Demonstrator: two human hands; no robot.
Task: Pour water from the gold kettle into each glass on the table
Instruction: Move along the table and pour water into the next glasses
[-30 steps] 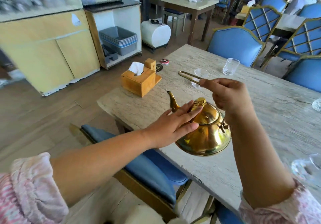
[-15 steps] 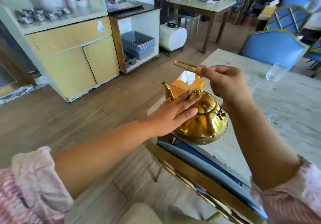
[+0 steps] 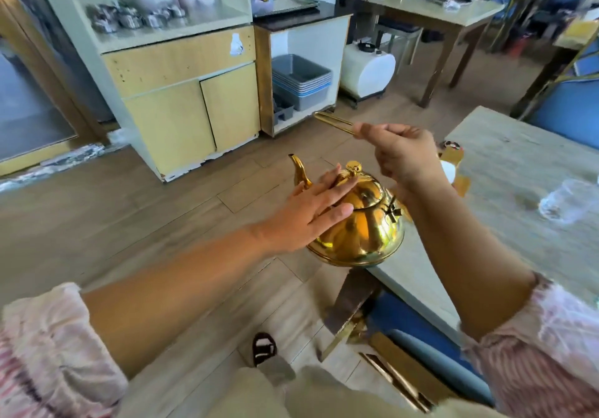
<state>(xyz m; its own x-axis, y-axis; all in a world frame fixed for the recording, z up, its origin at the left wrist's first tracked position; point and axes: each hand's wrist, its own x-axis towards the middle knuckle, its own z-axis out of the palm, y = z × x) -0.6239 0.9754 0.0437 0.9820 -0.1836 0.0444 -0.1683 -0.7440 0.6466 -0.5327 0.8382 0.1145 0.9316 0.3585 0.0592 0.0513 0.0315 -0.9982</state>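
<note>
Gold kettle (image 3: 363, 223) is held in the air at the near corner of the worktop (image 3: 505, 171), its body partly over the edge and partly over the wooden floor (image 3: 129, 210). Spout points away from the person, toward the yellow cabinet (image 3: 181, 103).

Right hand (image 3: 402, 153) — above and slightly behind the kettle, fingers curled into a fist around the thin gold handle (image 3: 334, 122), which sticks out past the knuckles to the left. The kettle hangs below this hand.

Left hand (image 3: 308, 213) — fingers spread and flat, palm pressed against the kettle's near-left side, fingertips reaching up to the lid beside the knob (image 3: 354, 167). It grips nothing; it only rests on the metal.

One clear glass (image 3: 565, 200) stands on the worktop to the right, well apart from the kettle; it is blurred. A wooden tissue box (image 3: 455, 171) sits on the worktop just behind the right wrist, mostly hidden.
</note>
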